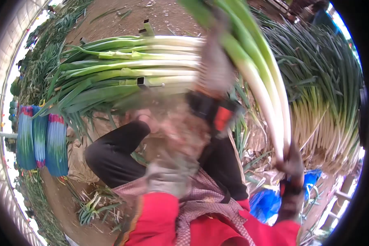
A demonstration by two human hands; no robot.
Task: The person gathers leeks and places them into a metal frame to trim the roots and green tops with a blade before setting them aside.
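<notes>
My right hand (291, 162), at the right in the head view, is closed round the white root ends of a few long green onions (254, 74). Their green tops run up past the top edge of the view. My left hand (217, 61), in a grey glove and smeared by motion, overlaps the green part of these stalks; its fingers are blurred. Under and left of it, a row of long green onions (151, 63) lies with white ends to the right. Square metal posts (141, 80) stand along both sides of this row.
A big stack of green onions (320, 90) fills the right side. Bundles of blue and pink ties (39, 139) hang at the left. Blue plastic (266, 203) lies near my right forearm. Cut leaves (94, 207) litter the soil, and my bent legs (117, 151) are below the row.
</notes>
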